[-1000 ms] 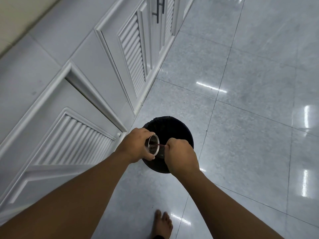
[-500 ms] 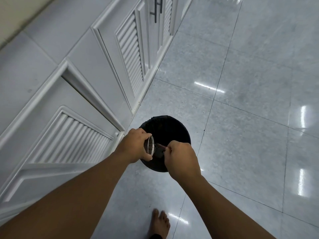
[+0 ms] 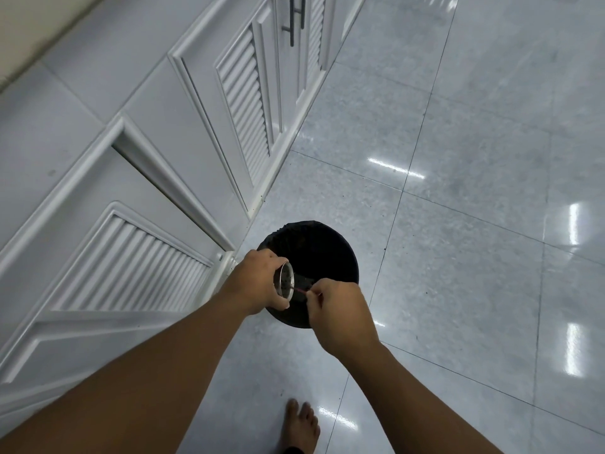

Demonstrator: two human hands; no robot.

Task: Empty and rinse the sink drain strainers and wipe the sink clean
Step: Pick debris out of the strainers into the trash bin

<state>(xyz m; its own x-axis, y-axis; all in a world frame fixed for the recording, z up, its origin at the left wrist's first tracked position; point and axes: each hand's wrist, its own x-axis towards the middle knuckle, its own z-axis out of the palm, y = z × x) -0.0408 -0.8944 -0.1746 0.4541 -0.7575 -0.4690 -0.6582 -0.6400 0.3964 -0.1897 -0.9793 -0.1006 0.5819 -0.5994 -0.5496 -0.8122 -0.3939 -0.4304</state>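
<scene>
While our left hand (image 3: 258,283) grips the strainer (image 3: 284,279) tilted over the bin (image 3: 324,247), our right hand's (image 3: 337,309) fingers (image 3: 316,294) pinch a thin stick (image 3: 298,290) to scrape debris into it.

Bare forearms (image 3: 147,371) and one bare foot (image 3: 301,424) show.

This looks like a home kitchen. A run of white cabinets (image 3: 242,103) with slatted door panels and 2 dark bar handles (image 3: 291,26) stands to the left of a small black bin (image 3: 322,247) and runs on beyond it. The bin sits on a glossy grey tiled floor (image 3: 474,158) that mirrors ceiling lights to its right. A metal sink strainer (image 3: 284,279) is held just above the bin, and a bare foot (image 3: 299,427) stands on the near side of it.
</scene>
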